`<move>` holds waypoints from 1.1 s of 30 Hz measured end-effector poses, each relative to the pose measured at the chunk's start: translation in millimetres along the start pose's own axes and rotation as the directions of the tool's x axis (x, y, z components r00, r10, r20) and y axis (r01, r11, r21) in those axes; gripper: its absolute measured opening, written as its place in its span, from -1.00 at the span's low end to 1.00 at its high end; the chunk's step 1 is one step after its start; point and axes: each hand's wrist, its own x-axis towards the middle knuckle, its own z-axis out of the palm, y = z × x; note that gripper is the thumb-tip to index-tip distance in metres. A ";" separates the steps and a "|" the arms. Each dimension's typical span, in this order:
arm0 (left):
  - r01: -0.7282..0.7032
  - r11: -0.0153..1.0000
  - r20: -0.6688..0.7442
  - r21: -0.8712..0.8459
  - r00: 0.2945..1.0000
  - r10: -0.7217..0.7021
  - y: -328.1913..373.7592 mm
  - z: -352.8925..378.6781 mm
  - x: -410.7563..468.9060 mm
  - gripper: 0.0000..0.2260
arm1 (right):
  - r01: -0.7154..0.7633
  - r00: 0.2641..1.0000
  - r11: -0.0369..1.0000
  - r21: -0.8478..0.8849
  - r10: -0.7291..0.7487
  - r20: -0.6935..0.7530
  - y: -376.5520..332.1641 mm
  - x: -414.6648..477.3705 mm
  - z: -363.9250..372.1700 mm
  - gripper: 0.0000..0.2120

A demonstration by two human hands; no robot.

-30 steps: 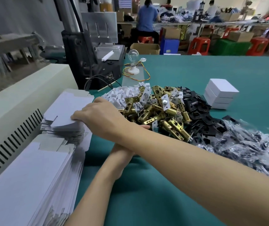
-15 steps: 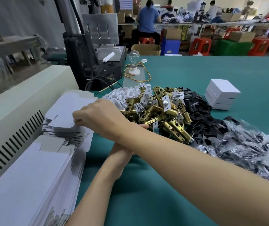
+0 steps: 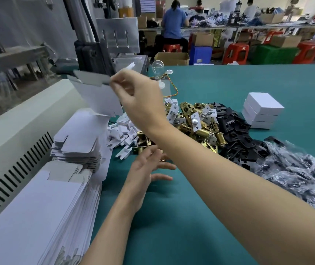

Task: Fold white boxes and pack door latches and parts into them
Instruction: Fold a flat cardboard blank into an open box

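Note:
My right hand (image 3: 133, 96) is raised above the table and pinches the top flap of a flat white box blank (image 3: 95, 94), which hangs down over the stacks of flat blanks (image 3: 76, 148) at the left. My left hand (image 3: 145, 169) hovers lower, under my right forearm, with its fingers spread and nothing in it. A heap of brass door latches (image 3: 193, 121) lies at the table's middle. White plastic pieces (image 3: 122, 131) lie to its left and black plates (image 3: 235, 134) to its right.
A stack of folded white boxes (image 3: 261, 109) stands at the right on the green table (image 3: 248, 83). Clear bags of parts (image 3: 296, 169) spread at the near right. A cream machine (image 3: 19, 131) borders the left, a black machine (image 3: 99, 54) and a light bulb (image 3: 157, 67) stand behind. People work in the background.
My right hand has lifted one flat blank off the stack and raised it. My left hand has come out from under the forearm and opened its fingers.

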 end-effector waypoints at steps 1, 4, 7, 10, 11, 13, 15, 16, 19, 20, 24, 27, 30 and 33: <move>-0.007 1.000 -0.005 0.005 1.000 0.007 -0.5 -1.0 0.2 -0.80 | -0.003 0.999 0.999 0.033 0.004 -0.038 -3.9 2.4 -8.2 -0.94; -0.003 1.000 -0.131 0.009 0.991 0.004 -9.5 -7.7 8.2 -0.74 | -0.045 0.989 0.979 0.196 0.071 -0.128 -10.4 4.5 -42.3 -0.92; 0.003 1.000 -0.248 0.002 0.969 -0.002 -13.0 -16.8 13.8 -0.85 | -0.152 0.968 0.917 0.370 0.213 -0.130 -8.6 -4.5 -85.6 -0.92; -0.010 0.998 -0.276 -0.062 0.961 -0.007 -9.6 -21.0 14.7 -0.89 | -0.258 0.925 0.848 0.464 0.355 -0.135 1.4 -25.5 -121.8 -0.90; -0.022 0.997 -0.271 -0.075 0.962 0.001 -6.8 -20.1 13.5 -0.91 | -0.303 0.908 0.825 0.476 0.401 -0.118 6.9 -33.5 -128.2 -0.89; -0.048 0.995 -0.215 -0.084 0.976 0.029 -1.8 -14.7 10.5 -0.85 | -0.405 0.866 0.770 0.492 0.496 -0.065 21.7 -51.4 -131.9 -0.88; -0.018 0.994 -0.068 -0.104 0.998 0.011 0.8 -8.8 4.6 -0.65 | -0.492 0.814 0.699 0.518 0.581 -0.010 36.0 -70.9 -127.4 -0.85; 0.041 0.992 0.026 -0.115 0.999 -0.039 2.2 -5.5 -0.1 -0.55 | -0.534 0.785 0.657 0.532 0.619 0.024 42.4 -80.8 -123.4 -0.86; 0.233 0.967 0.296 -0.103 0.935 -0.194 3.3 1.0 -12.8 -0.30 | -0.641 0.678 0.506 0.577 0.725 0.117 57.6 -108.8 -112.5 -0.86; 0.215 0.975 0.357 -0.057 0.916 -0.181 2.8 2.5 -14.7 -0.28 | -0.657 0.640 0.460 0.597 0.759 0.118 61.8 -116.8 -108.8 -0.85; 0.214 0.968 0.430 0.131 0.868 -0.250 4.0 8.1 -17.5 -0.06 | -0.610 0.568 0.439 0.660 0.823 -0.021 72.4 -139.2 -95.9 -0.84; 0.262 0.948 0.460 0.178 0.830 -0.316 -2.5 5.6 -15.0 -0.04 | -0.559 0.575 0.487 0.671 0.811 -0.109 71.0 -144.8 -93.0 -0.84; 0.258 0.948 0.477 0.187 0.820 -0.317 -4.8 8.3 -16.8 -0.15 | -0.535 0.629 0.543 0.647 0.767 -0.124 68.7 -144.7 -95.4 -0.84; 0.265 0.948 0.473 0.175 0.822 -0.317 -6.4 9.0 -19.0 -0.15 | -0.546 0.671 0.563 0.621 0.737 -0.079 67.4 -144.2 -97.8 -0.86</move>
